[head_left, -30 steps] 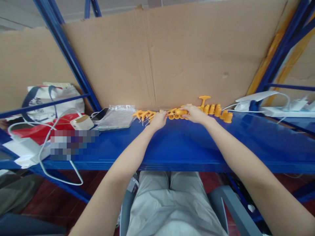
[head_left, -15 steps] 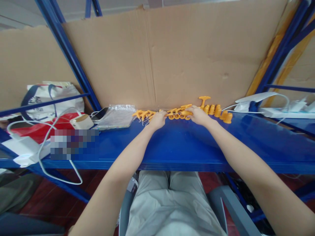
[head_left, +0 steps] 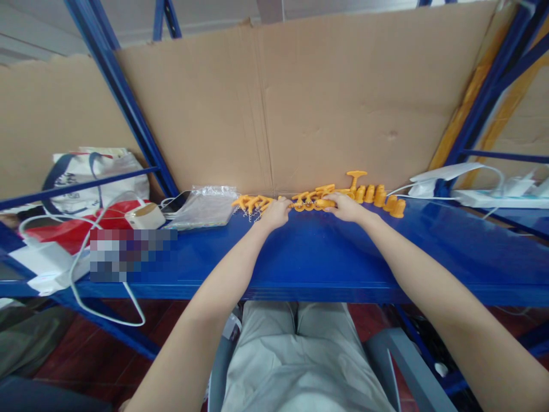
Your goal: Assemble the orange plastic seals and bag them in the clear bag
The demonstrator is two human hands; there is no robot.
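Observation:
On the blue shelf, a row of yellow plastic pieces with round ring-like ends (head_left: 309, 206) lies between my two hands. My left hand (head_left: 277, 213) rests at the row's left end, fingers curled; what they hold is hidden. At the right end, my right hand (head_left: 348, 207) pinches one of the yellow ring-ended pieces (head_left: 325, 203). Just left of my left hand lie several yellow T-handled corkscrews (head_left: 249, 203), their metal spirals pointing toward me. Beyond my right hand stand several yellow tapered caps (head_left: 380, 195), and a yellow T-shaped piece (head_left: 356, 178) sticks up behind them.
A cardboard sheet (head_left: 343, 103) closes off the back of the blue shelf (head_left: 317, 257). To the left are a clear plastic bag (head_left: 206, 207), a phone (head_left: 176, 201), a white charger (head_left: 146, 216), cables and a cloth bag (head_left: 98, 177). A white power strip (head_left: 493, 198) lies at right.
The camera view has shifted slightly. My hands stay at nearly the same places on the row, with the right hand's fingers moved a little on the yellow ring-ended piece.

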